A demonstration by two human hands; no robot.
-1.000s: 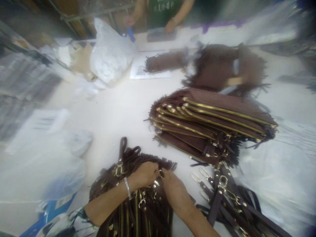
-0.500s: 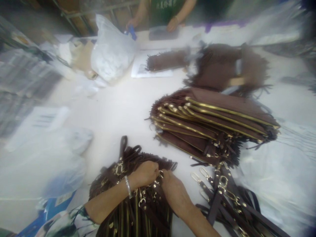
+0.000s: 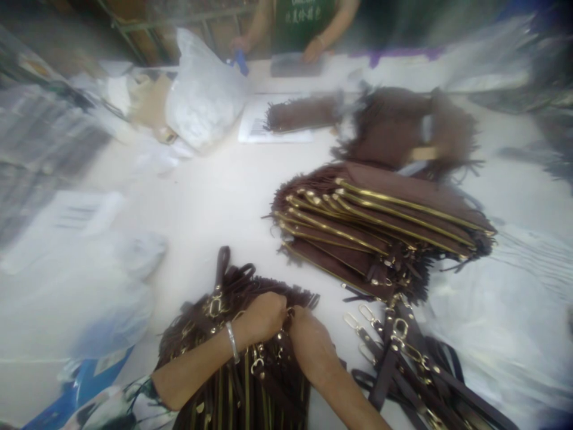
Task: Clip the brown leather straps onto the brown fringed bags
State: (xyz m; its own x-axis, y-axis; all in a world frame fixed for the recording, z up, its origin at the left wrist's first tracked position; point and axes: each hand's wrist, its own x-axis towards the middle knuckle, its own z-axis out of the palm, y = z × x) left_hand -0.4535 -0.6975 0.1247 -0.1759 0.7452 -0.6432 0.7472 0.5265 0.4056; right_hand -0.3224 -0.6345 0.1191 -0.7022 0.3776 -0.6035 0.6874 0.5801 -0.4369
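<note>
Both hands meet over a bundle of dark brown fringed pouches with gold zips, standing on edge at the bottom middle. My left hand, with a silver bracelet at the wrist, is closed, its fingertips turned away from view; what they pinch is hidden. Pressed close beside it, my right hand is closed on a small gold metal clasp between the two hands. Short brown wrist straps with gold clasps lie over the pouches. More loose straps with gold hooks lie right of my right hand.
A second pile of brown fringed pouches lies beyond, with more fringed pieces behind it. A stuffed white plastic bag stands at back left. Clear plastic covers the left side. Across the table a person in a green apron works.
The view shifts slightly. My right hand turns a little and closes in toward my left hand, so less of the gold clasp shows. The piles stay in place.
</note>
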